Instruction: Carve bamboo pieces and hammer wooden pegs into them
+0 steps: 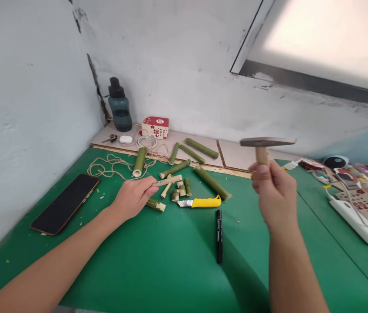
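My right hand (276,193) is raised over the right side of the green table (170,265), wrapped round the wooden handle of a hammer (266,142). At the middle left, my left hand (134,195) pinches a pale bamboo stick (169,180) that points to the right. Just below that hand a green bamboo piece (156,205) with a whittled end shows in part. Short cut bamboo pieces (181,188) lie right of the stick. In front of these is a yellow utility knife (205,202) with its blade out. Nearer to me lies a black marker (219,237).
A phone (64,204) lies at left, near tangled twine (105,165). Bamboo tubes (211,180), a water bottle (119,106) and a red-and-white box (155,127) stand or lie toward the wall. A power strip (359,221) and clutter sit at right.
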`<state>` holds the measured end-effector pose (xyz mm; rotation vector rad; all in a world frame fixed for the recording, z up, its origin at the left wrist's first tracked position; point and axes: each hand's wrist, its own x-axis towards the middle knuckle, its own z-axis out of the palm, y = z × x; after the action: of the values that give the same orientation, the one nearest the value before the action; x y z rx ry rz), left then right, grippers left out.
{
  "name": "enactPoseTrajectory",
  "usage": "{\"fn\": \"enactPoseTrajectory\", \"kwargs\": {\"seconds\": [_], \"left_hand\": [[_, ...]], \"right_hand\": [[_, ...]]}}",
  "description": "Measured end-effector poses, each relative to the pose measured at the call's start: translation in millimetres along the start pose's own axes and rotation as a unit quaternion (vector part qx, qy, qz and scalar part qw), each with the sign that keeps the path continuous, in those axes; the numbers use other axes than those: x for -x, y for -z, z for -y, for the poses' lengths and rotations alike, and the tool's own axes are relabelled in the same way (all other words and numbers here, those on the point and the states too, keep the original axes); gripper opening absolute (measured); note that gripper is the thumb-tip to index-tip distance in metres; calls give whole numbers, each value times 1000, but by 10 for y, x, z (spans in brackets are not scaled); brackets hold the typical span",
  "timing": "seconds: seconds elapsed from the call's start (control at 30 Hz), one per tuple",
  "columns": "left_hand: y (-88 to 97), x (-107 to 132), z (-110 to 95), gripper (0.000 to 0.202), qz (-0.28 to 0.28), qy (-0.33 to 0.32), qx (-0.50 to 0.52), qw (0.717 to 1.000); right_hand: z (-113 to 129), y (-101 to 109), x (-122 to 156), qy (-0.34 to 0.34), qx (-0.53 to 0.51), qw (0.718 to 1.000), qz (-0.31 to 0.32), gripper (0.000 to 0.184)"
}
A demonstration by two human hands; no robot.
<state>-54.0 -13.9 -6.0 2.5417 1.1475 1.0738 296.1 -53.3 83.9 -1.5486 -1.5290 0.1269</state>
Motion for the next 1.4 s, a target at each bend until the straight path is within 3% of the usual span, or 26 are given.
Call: {"fn": "enactPoseTrajectory", "kwargs": {"seconds": [0.07, 0.17, 0.23, 0.3, 0.37, 0.4, 0.53, 0.57, 0.7, 0.73, 0.83, 0.87, 1.0, 1.03, 1.13, 1.17, 1.27, 1.3, 1.33, 1.4], "left_hand": [[12, -2, 7, 41, -16, 0, -3, 1000], [18, -8, 5, 42, -39, -7, -3, 999], [14, -15, 10, 42, -50, -21, 0, 999], [7, -23, 19, 42, -58, -37, 3, 998], [-2, -29, 29, 41, -64, -47, 6, 997], [-7, -31, 33, 41, -64, -50, 8, 997], [-21, -34, 44, 40, -55, -66, 15, 996], [-25, -35, 47, 39, -53, -66, 13, 996], [-48, -41, 56, 37, -50, -71, 6, 996], [-56, -40, 57, 38, -46, -76, 8, 996], [-69, -37, 57, 39, -34, -77, 12, 996], [-69, -37, 55, 39, -36, -71, 11, 997], [-58, -42, 41, 39, -49, -68, 15, 996], [-56, -44, 37, 39, -48, -75, 16, 996], [-55, -49, 35, 38, -41, -74, 9, 996], [-54, -51, 37, 37, -43, -66, 5, 997], [-51, -56, 44, 38, -59, -56, 2, 997], [-51, -56, 45, 39, -62, -59, 6, 996], [-52, -55, 46, 40, -62, -63, 10, 996], [-52, -54, 46, 40, -55, -64, 15, 996]], "right_hand": [[292, -197, 102, 14, -98, 992, 73, 38], [481, -491, 364, 63, -125, 978, 156, 30], [457, -615, 524, 68, -164, 976, 129, 30], [387, -666, 618, 50, -224, 972, 55, 32], [336, -661, 644, 36, -270, 962, -16, 31], [327, -646, 636, 38, -274, 961, -22, 30], [356, -562, 559, 53, -168, 975, 138, 31], [363, -543, 544, 53, -150, 976, 150, 32], [346, -506, 539, 36, -229, 973, -22, 33], [338, -505, 549, 28, -232, 972, -12, 33], [329, -505, 568, 23, -164, 976, 145, 34], [334, -501, 568, 24, -152, 975, 162, 35], [376, -477, 550, 8, -239, 971, 0, 36], [388, -474, 548, 5, -239, 971, 14, 36], [411, -465, 546, 13, -182, 970, 161, 37], [414, -459, 544, 11, -182, 970, 160, 37], [422, -444, 539, -5, -252, 968, 2, 35], [426, -445, 539, -7, -256, 967, -7, 35], [432, -448, 540, -8, -245, 969, 22, 36], [444, -456, 541, 1, -195, 971, 139, 38]]}}
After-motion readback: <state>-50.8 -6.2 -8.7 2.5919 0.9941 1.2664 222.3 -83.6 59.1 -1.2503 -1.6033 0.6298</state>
